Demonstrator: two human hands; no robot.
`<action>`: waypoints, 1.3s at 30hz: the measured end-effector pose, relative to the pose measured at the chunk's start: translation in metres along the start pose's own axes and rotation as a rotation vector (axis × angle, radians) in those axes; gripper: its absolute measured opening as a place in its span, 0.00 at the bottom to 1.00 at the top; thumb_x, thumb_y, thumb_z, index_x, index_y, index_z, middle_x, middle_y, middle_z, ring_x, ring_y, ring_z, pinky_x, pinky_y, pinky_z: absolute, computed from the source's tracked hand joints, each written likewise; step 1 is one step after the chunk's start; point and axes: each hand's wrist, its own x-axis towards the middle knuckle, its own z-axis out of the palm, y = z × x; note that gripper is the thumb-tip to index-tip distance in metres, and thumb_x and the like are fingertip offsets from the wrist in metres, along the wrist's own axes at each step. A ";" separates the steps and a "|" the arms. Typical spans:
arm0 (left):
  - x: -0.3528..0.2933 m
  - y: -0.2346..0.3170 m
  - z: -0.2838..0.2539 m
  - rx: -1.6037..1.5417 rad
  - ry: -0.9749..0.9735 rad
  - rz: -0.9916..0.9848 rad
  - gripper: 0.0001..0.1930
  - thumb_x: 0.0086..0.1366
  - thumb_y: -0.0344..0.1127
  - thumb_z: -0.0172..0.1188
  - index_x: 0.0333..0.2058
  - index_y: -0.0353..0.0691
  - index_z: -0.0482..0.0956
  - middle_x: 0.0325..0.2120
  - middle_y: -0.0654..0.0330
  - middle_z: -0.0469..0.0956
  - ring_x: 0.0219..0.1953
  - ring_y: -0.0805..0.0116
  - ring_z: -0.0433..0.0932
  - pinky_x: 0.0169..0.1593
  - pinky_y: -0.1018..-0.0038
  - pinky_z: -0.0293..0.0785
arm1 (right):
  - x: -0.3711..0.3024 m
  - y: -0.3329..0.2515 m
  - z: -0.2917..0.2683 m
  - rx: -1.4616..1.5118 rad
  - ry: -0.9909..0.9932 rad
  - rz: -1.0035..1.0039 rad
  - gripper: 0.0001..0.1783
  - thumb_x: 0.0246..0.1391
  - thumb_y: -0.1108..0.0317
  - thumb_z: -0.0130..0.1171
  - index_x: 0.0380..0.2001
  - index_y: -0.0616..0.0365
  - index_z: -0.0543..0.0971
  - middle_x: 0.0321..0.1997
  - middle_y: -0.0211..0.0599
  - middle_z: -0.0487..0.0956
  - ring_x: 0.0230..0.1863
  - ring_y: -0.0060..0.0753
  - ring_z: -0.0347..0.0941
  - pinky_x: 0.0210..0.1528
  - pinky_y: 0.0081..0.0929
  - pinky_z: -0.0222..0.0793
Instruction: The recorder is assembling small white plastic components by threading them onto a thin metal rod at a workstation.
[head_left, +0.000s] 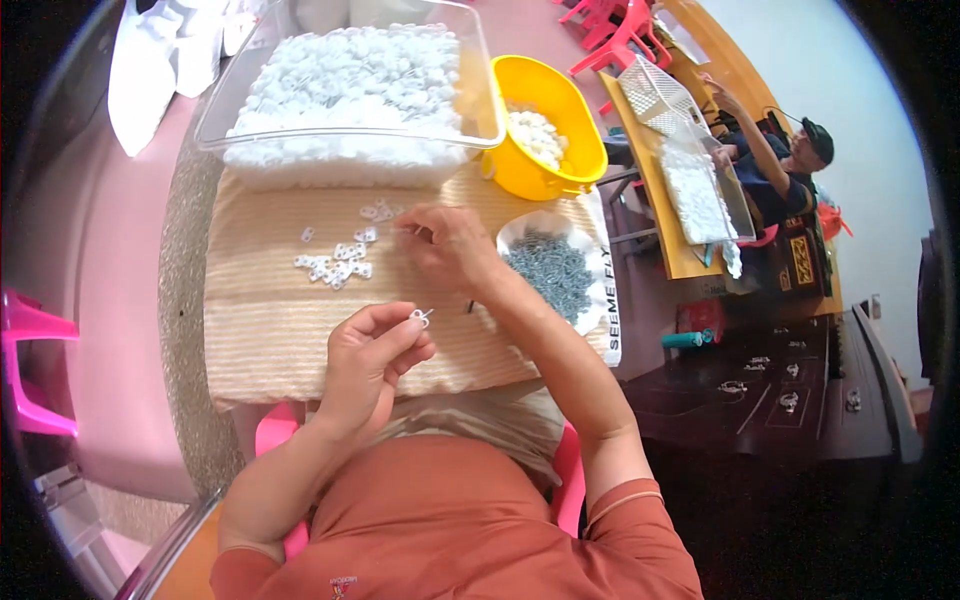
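Between the thumb and fingers of my left hand (375, 350) is a small white plastic clip (419, 317) with a thin metal nail in it, just above the cloth's near half. My right hand (450, 245) reaches farther out, its fingers curled and pressed together beside small white plastic pieces (378, 211). Whatever its fingertips may hold is too small to name. A loose pile of similar white clips (340, 264) lies left of that hand. Beyond my right wrist, a white dish (598, 270) holds many grey metal nails (550, 272).
A large clear bin (480, 100) full of white clips stands at the table's far side. Right of it is a yellow tub (575, 120) with white pieces. A striped cloth (260, 340) covers the table. Another person (775, 165) works at a table on the right.
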 end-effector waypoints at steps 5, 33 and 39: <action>-0.002 0.002 0.002 0.036 0.032 0.040 0.08 0.61 0.24 0.58 0.40 0.34 0.75 0.29 0.59 0.78 0.31 0.73 0.79 0.38 0.75 0.81 | -0.004 0.013 0.006 0.376 0.038 0.060 0.10 0.44 0.75 0.61 0.33 0.62 0.82 0.27 0.39 0.80 0.28 0.23 0.76 0.31 0.23 0.72; -0.003 -0.003 -0.004 0.032 -0.054 0.126 0.08 0.60 0.24 0.59 0.39 0.35 0.75 0.30 0.59 0.79 0.32 0.73 0.79 0.38 0.75 0.82 | -0.016 0.005 -0.010 -0.179 -0.099 0.029 0.14 0.45 0.69 0.55 0.37 0.61 0.80 0.36 0.52 0.79 0.40 0.55 0.75 0.45 0.42 0.70; -0.003 -0.004 -0.003 0.007 -0.077 0.138 0.08 0.60 0.24 0.60 0.38 0.34 0.75 0.30 0.59 0.79 0.31 0.72 0.79 0.38 0.76 0.82 | -0.017 0.007 -0.008 -0.169 -0.132 -0.009 0.13 0.46 0.70 0.53 0.36 0.60 0.80 0.36 0.52 0.79 0.42 0.54 0.75 0.46 0.42 0.69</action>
